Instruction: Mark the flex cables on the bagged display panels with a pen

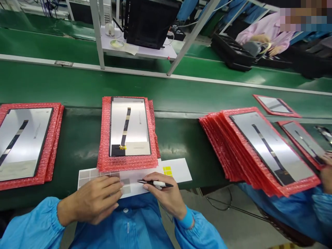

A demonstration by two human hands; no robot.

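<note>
Head view: a person in a blue smock works at the near edge of a green tabletop (77, 138). The left hand (95, 200) lies flat, fingers together, its fingertips pressing on a white sticker sheet (178, 169). The right hand (166, 197) pinches a slim tool (155, 183), white in the body and black at the point, laid level just above the sheet.

The sheet is a pale rectangle that carries rows of grey squares (89, 174) on its left part and a small block of yellow squares (167, 171) toward the right. Its far edge is tucked under a stack of red bubble wrap (105, 138).

On that stack rests a silver display panel (129, 126) with a dark ribbon cable (126, 126) running down its back. Small print on the panel is too fine to read.

Similar stacks sit to the left (23, 143) and right (269, 152), where a co-worker's hand (327, 176) shows at the frame edge.
</note>
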